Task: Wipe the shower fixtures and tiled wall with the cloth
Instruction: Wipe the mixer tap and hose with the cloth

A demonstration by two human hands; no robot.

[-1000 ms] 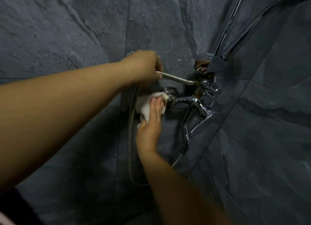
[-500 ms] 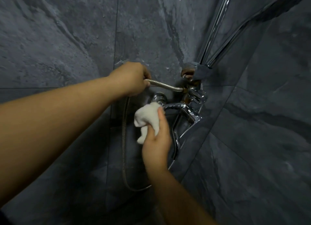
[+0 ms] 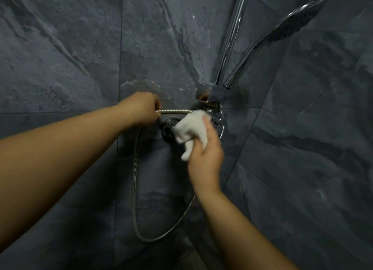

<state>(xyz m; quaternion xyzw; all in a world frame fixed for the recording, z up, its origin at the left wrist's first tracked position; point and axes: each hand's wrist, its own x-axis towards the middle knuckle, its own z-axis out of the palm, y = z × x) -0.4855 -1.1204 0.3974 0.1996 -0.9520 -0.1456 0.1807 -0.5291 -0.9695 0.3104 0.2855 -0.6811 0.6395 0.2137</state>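
Fingers (image 3: 207,125) of the right hand (image 3: 205,164) pinch a bunched white cloth (image 3: 192,128), crumpled and plain, against the chrome mixer tap (image 3: 168,128); the left hand (image 3: 141,108), fingers curled, grips the ribbed metal hose (image 3: 175,111) just above it; dark veined grey tiled wall (image 3: 60,47) behind.

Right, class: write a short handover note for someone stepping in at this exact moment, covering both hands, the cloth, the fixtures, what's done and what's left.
Left hand grips the metal hose, holding it level above the tap.
Right hand holds the white cloth pressed on the mixer tap.
Done: tap under way; how much else is clean cannot be told.
Left, probably: hose, rail, shower head, tiled wall.
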